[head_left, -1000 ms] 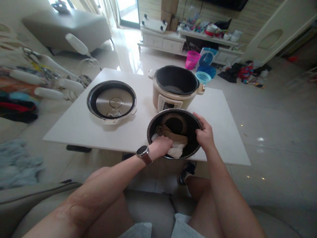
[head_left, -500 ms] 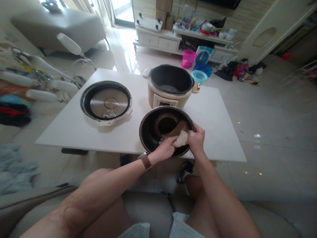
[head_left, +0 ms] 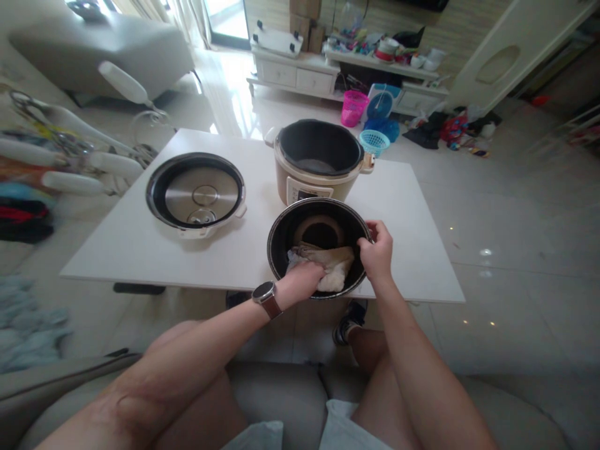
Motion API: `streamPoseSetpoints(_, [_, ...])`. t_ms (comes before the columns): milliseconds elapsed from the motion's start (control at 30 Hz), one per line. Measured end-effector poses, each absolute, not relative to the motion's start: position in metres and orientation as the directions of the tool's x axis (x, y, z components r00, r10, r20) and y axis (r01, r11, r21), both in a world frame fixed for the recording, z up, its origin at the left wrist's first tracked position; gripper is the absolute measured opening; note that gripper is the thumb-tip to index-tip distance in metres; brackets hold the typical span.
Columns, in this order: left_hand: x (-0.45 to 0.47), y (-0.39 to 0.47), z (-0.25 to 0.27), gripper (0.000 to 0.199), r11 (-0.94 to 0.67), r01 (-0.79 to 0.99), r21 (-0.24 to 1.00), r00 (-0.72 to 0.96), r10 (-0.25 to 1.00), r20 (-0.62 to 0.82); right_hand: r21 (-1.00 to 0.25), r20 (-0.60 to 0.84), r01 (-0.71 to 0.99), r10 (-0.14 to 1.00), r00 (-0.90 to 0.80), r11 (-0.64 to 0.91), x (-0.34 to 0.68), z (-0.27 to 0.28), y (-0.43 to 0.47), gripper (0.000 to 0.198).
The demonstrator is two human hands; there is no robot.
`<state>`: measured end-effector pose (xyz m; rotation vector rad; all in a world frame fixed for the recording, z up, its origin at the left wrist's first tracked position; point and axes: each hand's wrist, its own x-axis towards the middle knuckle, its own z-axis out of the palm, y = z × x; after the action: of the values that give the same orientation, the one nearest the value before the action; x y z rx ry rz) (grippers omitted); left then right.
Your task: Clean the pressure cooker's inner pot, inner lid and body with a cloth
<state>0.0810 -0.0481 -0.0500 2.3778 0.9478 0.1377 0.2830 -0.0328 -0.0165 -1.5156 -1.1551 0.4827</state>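
A dark inner pot [head_left: 281, 237] is tilted toward me at the front edge of the white table, its mouth facing up. My right hand [head_left: 377, 250] grips its right rim, thumb inside and fingers outside. Inside the pot my left hand [head_left: 305, 280], with a watch on the wrist, holds a crumpled beige-white cloth [head_left: 335, 262] against the wall. Some of its fingers are hidden in the cloth. Just behind the pot stands the beige electric pressure cooker [head_left: 316, 159], lidless, its control panel facing me. The cooker lid [head_left: 201, 194] lies upside down at the left, metal side up.
The white table [head_left: 122, 250] carries the cooker parts. White lamp arms [head_left: 122, 84] reach toward its left edge. Beyond it are a pink basket [head_left: 354, 107], a light blue basket [head_left: 374, 142] and a low white cabinet [head_left: 293, 76]. A sofa [head_left: 281, 387] is beneath me.
My left hand and the cloth have moved left, away from the right rim. The cloth is spread wider inside the pot. My right hand stays on the rim.
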Motion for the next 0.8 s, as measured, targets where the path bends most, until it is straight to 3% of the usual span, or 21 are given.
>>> streamPoseSetpoints(133, [0.079, -0.048, -0.047, 0.034, -0.652, 0.607, 0.455, 0.774, 0.614, -0.153, -0.928, 0.224, 0.357, 0.929, 0.295, 0.110, 0.298, -0.016, -0.028, 0.055])
streamPoseSetpoints(267, [0.081, -0.047, -0.045, 0.034, -0.630, 0.631, 0.452, 0.754, 0.636, -0.166, -0.934, 0.181, 0.350, 0.936, 0.301, 0.068, 0.300, -0.015, -0.030, 0.053])
streamPoseSetpoints(433, [0.085, -0.046, -0.039, 0.048, -0.451, 0.602, 0.659, 0.714, 0.673, -0.192, -0.930, 0.181, 0.365, 0.920, 0.348, 0.045, 0.295, -0.015, -0.035, 0.055])
streamPoseSetpoints(600, [0.099, -0.046, -0.047, 0.049, -0.162, 0.303, 0.939, 0.663, 0.743, -0.086, -0.944, 0.180, 0.327, 0.896, 0.407, 0.041, 0.280, -0.027, -0.037, 0.054])
streamPoseSetpoints(700, [0.107, -0.047, -0.056, 0.047, -0.021, 0.121, 0.992, 0.527, 0.849, -0.046, -0.954, 0.193, 0.295, 0.866, 0.460, 0.056, 0.261, -0.034, -0.040, 0.057])
streamPoseSetpoints(800, [0.107, -0.049, -0.058, 0.049, -0.051, 0.123, 0.991, 0.459, 0.888, -0.012, -0.954, 0.213, 0.290, 0.848, 0.486, 0.074, 0.244, -0.037, -0.043, 0.056])
